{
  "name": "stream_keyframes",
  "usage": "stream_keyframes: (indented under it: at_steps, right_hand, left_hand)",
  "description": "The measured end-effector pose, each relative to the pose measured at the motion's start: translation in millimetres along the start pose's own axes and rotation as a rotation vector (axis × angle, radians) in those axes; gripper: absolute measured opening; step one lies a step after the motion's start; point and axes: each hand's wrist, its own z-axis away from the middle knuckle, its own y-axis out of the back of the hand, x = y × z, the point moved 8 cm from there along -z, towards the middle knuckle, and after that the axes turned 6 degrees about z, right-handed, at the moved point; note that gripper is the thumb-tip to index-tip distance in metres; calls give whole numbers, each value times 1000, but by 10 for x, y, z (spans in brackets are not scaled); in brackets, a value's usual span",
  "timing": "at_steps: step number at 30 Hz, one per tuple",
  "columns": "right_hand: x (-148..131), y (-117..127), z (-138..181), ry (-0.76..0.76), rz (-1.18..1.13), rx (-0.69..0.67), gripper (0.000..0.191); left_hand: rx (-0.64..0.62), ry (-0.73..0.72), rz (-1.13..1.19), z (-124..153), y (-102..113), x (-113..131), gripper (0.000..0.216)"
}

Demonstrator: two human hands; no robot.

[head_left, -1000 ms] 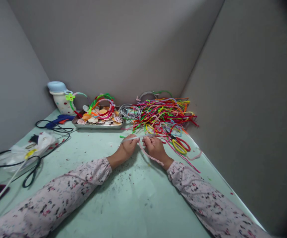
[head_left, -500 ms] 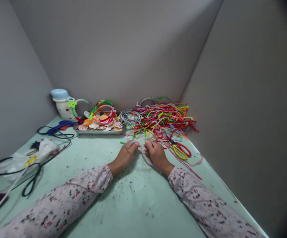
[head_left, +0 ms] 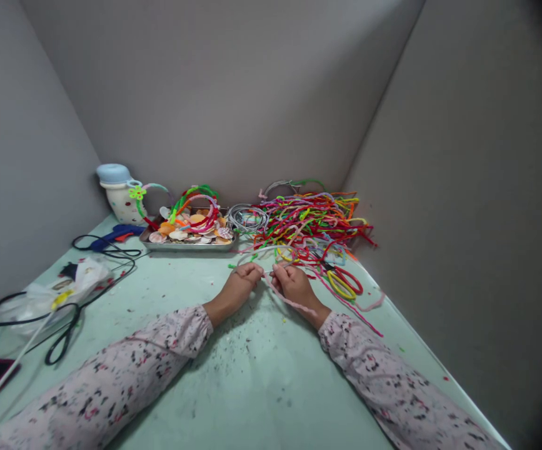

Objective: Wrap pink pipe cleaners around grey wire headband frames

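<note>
My left hand [head_left: 243, 279] and my right hand [head_left: 295, 286] are close together over the table, thumb and fingers pinched on each. Between them they hold a thin pale wire hoop [head_left: 264, 249], whose arc rises beyond the fingers. A fuzzy pink pipe cleaner [head_left: 294, 304] starts at the fingertips and trails down over my right wrist. How it is fixed to the hoop is hidden by the fingers.
Behind my hands stands a metal tray [head_left: 189, 248] of seashells with coloured hoops on top. Coiled grey wire [head_left: 247, 219] and a heap of pipe cleaners [head_left: 312, 219] lie beside it. Scissors [head_left: 341, 284] rest at right; a blue glue gun [head_left: 114, 237] and black cables at left.
The pink pipe cleaner's loose end has swung up and right, now lying across my right wrist. The hoop's arc stands higher above my fingers. Both hands stay nearly in place.
</note>
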Motion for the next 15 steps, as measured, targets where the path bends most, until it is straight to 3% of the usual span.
stream_keyframes:
  at_steps: [8, 15]
  right_hand:
    - [-73, 29, 19, 38, 55, 17, 46]
    - [-89, 8, 17, 51, 84, -6, 45]
  left_hand:
    - [-24, -31, 24, 31, -19, 82, 19]
    - [-49, -40, 0, 2, -34, 9, 21]
